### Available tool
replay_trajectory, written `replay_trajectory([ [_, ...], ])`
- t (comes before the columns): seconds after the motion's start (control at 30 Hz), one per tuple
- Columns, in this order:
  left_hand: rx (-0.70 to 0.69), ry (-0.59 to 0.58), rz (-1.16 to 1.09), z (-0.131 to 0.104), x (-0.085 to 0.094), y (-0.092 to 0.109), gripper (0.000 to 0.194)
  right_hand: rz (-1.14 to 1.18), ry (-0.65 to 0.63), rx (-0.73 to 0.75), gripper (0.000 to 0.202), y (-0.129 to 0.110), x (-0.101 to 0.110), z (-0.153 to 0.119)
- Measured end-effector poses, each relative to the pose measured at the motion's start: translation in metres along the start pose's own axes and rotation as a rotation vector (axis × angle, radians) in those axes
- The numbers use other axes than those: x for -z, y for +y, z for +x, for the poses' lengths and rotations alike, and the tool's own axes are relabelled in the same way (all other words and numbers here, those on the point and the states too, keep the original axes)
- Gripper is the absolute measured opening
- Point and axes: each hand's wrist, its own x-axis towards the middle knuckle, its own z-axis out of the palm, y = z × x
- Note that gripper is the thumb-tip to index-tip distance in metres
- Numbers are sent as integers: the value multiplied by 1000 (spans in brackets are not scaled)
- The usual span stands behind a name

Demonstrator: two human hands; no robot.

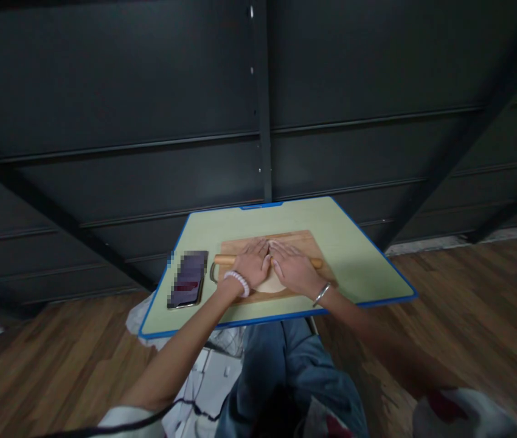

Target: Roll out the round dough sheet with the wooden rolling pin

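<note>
A wooden rolling pin [225, 259] lies crosswise over a flat, pale round of dough [267, 283]. Both sit on a wooden cutting board [304, 239], which has a metal handle on its left side. My left hand [253, 264] rests palm-down across the pin with its fingers stretched forward, a pale beaded band at the wrist. Across the pin's right half lies my right hand [295, 267], also flat with fingers extended and a silver bangle behind it. The fingertips of the two hands nearly meet. The middle of the pin is hidden under them.
A low pale-green table [354, 267] with blue edging carries the board. To the left of the board lies a phone [188, 280], its screen blurred out. Dark metal panels [149, 176] rise behind the table. My legs in blue jeans [281, 365] are beneath the near edge.
</note>
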Motion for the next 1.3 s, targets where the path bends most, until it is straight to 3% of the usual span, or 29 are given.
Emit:
replay_trajectory([
  [0.4,-109,144,-71,-87,-1,31,60,-40,27,48,50,-58,13,-66],
  [0.57,-71,123,-28,-101,-5,40,57,-58,25,61,57,-67,6,-81],
  [0.8,50,131,0,-67,-6,36,52,-40,-4,23,57,-48,6,-53],
  [1.07,188,110,5,-4,-3,27,52,-67,-57,179,55,13,0,-2],
  [1.3,160,31,-21,42,-5,7,50,-143,-95,59,51,39,-12,32],
])
